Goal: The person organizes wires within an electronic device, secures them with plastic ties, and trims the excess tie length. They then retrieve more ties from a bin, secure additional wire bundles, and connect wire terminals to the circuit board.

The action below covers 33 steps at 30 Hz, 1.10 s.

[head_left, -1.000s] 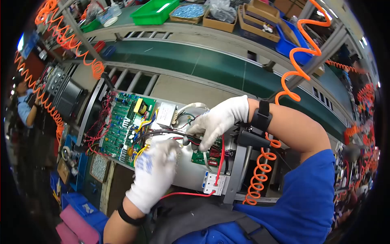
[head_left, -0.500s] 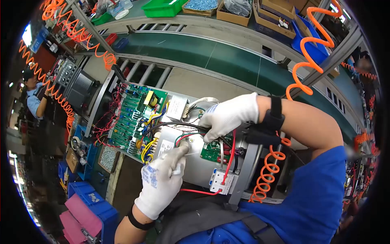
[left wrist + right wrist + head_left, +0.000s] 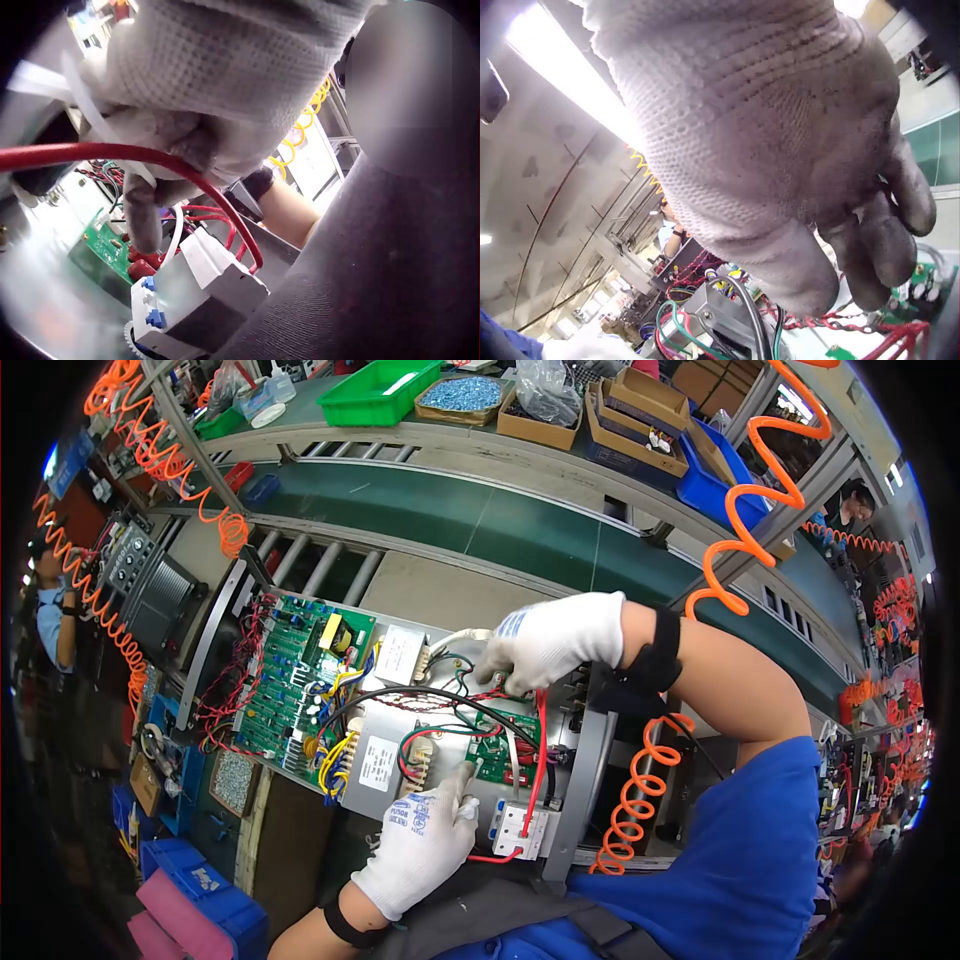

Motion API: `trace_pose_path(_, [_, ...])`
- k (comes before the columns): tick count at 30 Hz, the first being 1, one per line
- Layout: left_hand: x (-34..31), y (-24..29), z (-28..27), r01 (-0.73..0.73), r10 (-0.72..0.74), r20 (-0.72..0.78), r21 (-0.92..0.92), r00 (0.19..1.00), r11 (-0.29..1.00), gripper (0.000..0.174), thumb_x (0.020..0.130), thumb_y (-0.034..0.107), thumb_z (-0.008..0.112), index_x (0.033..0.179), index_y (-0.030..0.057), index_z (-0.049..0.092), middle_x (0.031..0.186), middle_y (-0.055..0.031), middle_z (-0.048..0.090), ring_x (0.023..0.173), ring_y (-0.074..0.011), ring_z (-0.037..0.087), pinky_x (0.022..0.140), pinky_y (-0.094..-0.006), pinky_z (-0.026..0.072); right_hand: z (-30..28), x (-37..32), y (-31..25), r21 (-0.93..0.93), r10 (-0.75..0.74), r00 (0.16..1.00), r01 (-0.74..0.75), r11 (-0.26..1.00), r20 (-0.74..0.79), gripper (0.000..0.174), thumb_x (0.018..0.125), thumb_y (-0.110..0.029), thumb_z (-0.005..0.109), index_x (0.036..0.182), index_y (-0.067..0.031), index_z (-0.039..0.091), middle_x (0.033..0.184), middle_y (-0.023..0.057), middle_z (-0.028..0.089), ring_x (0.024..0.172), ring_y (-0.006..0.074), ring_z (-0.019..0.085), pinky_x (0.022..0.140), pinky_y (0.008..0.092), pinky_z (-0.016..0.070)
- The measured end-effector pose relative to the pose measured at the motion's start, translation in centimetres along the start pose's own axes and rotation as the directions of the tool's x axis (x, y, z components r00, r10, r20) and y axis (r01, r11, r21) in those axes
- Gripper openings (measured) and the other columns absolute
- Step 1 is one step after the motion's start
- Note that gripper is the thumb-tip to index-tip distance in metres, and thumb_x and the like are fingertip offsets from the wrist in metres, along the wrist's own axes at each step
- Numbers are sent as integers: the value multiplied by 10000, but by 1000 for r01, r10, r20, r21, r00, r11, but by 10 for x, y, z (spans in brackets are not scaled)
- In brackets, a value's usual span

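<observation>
An open grey machine chassis (image 3: 455, 785) lies in front of me, with a large green circuit board (image 3: 290, 680) on its left and a small green board (image 3: 495, 745) in the middle. My gloved right hand (image 3: 500, 678) grips a bundle of wires at the far side, where a red wire (image 3: 538, 750) runs down to a white breaker (image 3: 520, 825). My gloved left hand (image 3: 462, 795) is at the near edge beside the breaker and pinches a white cable tie (image 3: 94, 124). In the left wrist view the red wire (image 3: 150, 157) crosses the fingers (image 3: 142, 210) above the breaker (image 3: 199, 289). The right wrist view shows mostly the right hand (image 3: 855, 270).
A green conveyor belt (image 3: 520, 520) runs behind the chassis. Above it stand a green tray (image 3: 375, 390), cardboard boxes (image 3: 640, 410) and a blue bin (image 3: 715, 470). Orange coiled hoses (image 3: 740, 510) hang right and left. Blue crates (image 3: 190, 880) sit lower left. Another person (image 3: 50, 610) works far left.
My left hand has drawn back from the wires in the middle to the near edge by the breaker. My right hand has shifted to the far side of the chassis, still on wires.
</observation>
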<state>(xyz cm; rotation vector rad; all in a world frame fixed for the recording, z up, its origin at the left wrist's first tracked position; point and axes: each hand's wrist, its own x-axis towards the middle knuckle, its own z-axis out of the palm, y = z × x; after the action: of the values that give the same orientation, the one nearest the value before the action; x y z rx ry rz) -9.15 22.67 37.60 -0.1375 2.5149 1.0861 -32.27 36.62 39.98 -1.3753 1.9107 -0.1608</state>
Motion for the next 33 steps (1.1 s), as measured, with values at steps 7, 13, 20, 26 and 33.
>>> trace_pose_path(7, [20, -13, 26, -29, 2, -120, -217, 993, 976, 406, 923, 167, 478, 1278, -23, 527, 1008, -255, 647, 944, -397, 632, 821, -446, 497, -21, -5, -7, 163, 65, 989, -86, 983, 133, 294, 846, -118, 561, 1098, 7, 646, 904, 162, 675, 789, 234, 624, 743, 340, 475])
trace_pose_path(13, [33, -17, 31, -39, 8, -88, -361, 996, 932, 346, 958, 89, 487, 1297, 23, 501, 652, 80, 404, 478, 3, 355, 405, -195, 293, 10, 11, 7, 171, -225, 972, 210, 963, 68, 340, 837, -111, 544, 1148, 5, 619, 988, 179, 674, 928, 281, 640, 827, 351, 478])
trace_pose_path(20, [19, -19, 32, 55, -42, 71, -196, 997, 979, 425, 937, 200, 473, 1286, -37, 523, 986, -287, 641, 938, -425, 627, 813, -435, 503, -1, 27, -12, 171, -72, 993, 56, 984, 90, 364, 839, -137, 551, 1167, 2, 625, 988, 194, 679, 920, 288, 649, 814, 361, 491])
trace_pose_path(26, [17, -34, 42, 60, -68, -17, -295, 998, 954, 456, 940, 138, 480, 1361, -33, 445, 872, -128, 564, 744, -221, 524, 641, -319, 432, 5, 36, -4, 363, -434, 899, 385, 848, 60, 382, 847, -93, 526, 1192, 63, 572, 1065, 164, 643, 993, 177, 567, 892, 316, 447])
trace_pose_path(33, [25, -15, 37, 166, -223, -20, -603, 975, 781, 370, 948, 82, 481, 1304, -18, 458, 813, -116, 622, 630, -139, 579, 534, -294, 440, 13, 36, 1, 433, -443, 893, 368, 823, 83, 439, 875, -100, 514, 1274, 80, 489, 1082, 165, 629, 1004, 161, 540, 892, 319, 448])
